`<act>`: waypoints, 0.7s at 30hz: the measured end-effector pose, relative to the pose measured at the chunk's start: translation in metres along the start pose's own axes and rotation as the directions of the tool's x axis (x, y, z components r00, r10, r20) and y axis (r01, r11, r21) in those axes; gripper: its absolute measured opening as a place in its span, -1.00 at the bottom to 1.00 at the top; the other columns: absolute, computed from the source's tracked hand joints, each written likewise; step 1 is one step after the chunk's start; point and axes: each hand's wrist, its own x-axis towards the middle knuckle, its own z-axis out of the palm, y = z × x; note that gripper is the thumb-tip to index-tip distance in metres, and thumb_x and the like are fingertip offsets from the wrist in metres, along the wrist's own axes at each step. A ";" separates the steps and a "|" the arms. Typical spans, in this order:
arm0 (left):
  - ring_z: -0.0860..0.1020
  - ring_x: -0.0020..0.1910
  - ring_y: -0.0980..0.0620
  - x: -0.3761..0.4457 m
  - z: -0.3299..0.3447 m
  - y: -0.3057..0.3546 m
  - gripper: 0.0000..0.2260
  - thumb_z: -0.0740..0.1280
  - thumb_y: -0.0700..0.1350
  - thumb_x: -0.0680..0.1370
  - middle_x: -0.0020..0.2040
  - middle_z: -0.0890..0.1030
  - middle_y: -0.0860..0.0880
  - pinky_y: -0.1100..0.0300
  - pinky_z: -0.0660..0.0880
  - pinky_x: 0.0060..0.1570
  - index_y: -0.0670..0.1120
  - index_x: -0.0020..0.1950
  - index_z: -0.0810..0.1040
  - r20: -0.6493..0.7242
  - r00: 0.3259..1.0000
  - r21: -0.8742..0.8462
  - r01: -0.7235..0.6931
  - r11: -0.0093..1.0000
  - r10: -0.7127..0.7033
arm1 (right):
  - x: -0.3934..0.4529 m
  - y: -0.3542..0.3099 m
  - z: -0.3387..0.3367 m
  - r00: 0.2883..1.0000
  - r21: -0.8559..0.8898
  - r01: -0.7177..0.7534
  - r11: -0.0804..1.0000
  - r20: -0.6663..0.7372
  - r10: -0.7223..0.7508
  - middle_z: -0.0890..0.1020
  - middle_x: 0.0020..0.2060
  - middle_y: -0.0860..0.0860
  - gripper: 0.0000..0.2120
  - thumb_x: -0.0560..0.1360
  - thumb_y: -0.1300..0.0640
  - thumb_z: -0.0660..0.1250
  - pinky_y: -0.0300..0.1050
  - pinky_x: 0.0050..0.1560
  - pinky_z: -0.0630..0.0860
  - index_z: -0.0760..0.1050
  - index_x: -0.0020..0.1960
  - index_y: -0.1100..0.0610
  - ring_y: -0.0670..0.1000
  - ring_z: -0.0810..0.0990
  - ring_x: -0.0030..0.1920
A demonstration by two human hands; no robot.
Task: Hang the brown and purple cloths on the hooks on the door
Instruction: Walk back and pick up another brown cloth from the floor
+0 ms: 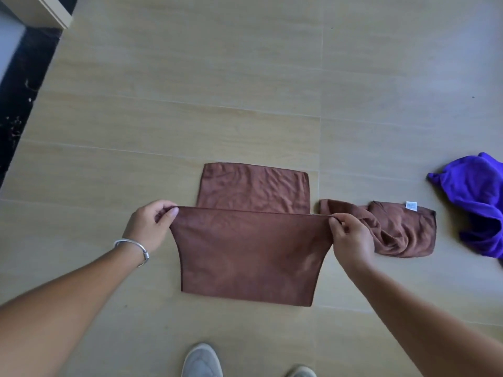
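Head view, looking down at floor.

L hand: fingers pinched shut on top-left corner of a held brown cloth. Silver bangle on L wrist.

R hand: thumb + fingers pinched shut on top-right corner of same cloth. Top edge pulled taut and roughly level between the 2 hands; cloth hangs as a flat sheet, narrowing a bit toward its bottom edge. Can't tell whether the bottom edge touches the floor.

2nd brown cloth: lies flat on floor tiles, spread as a rectangle w/ light wrinkles, just beyond the held cloth; its near edge is hidden behind the held cloth's top edge.

3rd brown cloth: on floor to the right, partly behind R hand. Left part twisted/bunched, right part flat. Small white tag at its top-right corner. Near the flat cloth but apart, narrow strip of tile between them.

Purple cloth: crumpled heap on floor at far right edge of frame, partly cut off, just right of the tagged brown cloth; contact unclear.

Bottom centre: toes of 2 grey shoes on the tile, below the held cloth.

Top-left: dark strip along tile edge, pale board corner above it.
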 end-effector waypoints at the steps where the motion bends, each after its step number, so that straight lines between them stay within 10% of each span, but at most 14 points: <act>1: 0.60 -0.19 -0.12 0.017 0.006 0.000 -0.89 0.37 -0.18 0.53 -0.21 0.65 -0.07 0.10 0.48 -0.12 0.04 -0.12 0.58 -0.004 0.999 0.023 -0.035 0.999 0.035 | 0.016 -0.003 0.008 1.000 0.008 0.000 1.000 -0.024 0.000 0.59 -0.29 -0.19 -0.91 0.53 0.05 0.30 -0.28 -0.24 0.33 0.59 -0.05 -0.06 -0.19 0.51 -0.23; 11: 0.56 -0.17 -0.07 0.174 0.064 -0.020 -0.94 0.32 -0.14 0.54 -0.25 0.57 0.08 0.15 0.41 -0.16 -0.02 -0.04 0.59 -0.047 0.982 0.303 -0.161 0.939 0.184 | 0.171 0.008 0.092 0.980 0.067 0.101 0.993 -0.180 -0.087 0.66 -0.20 -0.07 -0.86 0.48 -0.02 0.34 -0.16 -0.09 0.45 0.62 -0.04 -0.01 0.01 0.61 -0.13; 16: 0.46 0.24 -0.20 0.174 0.107 -0.024 -0.59 0.36 -0.14 0.50 0.25 0.48 -0.18 -0.03 0.41 0.23 -0.11 0.34 0.42 -0.098 0.971 0.407 -0.161 0.899 0.219 | 0.181 0.024 0.117 0.960 -0.180 0.211 0.961 -0.146 -0.238 0.48 0.23 -0.02 -0.65 0.53 0.02 0.27 -0.12 0.02 0.40 0.40 0.31 -0.02 0.00 0.50 0.07; 21: 0.30 0.45 -0.09 0.067 0.141 -0.051 -0.38 0.21 0.24 0.48 0.49 0.29 -0.10 -0.07 0.25 0.39 0.02 0.49 0.29 0.395 0.758 0.599 -0.641 0.480 0.519 | 0.097 0.075 0.122 0.606 -0.449 0.783 0.430 0.395 -0.690 0.43 0.35 0.03 -0.49 0.46 -0.16 0.27 0.06 0.36 0.32 0.39 0.36 -0.01 0.10 0.38 0.37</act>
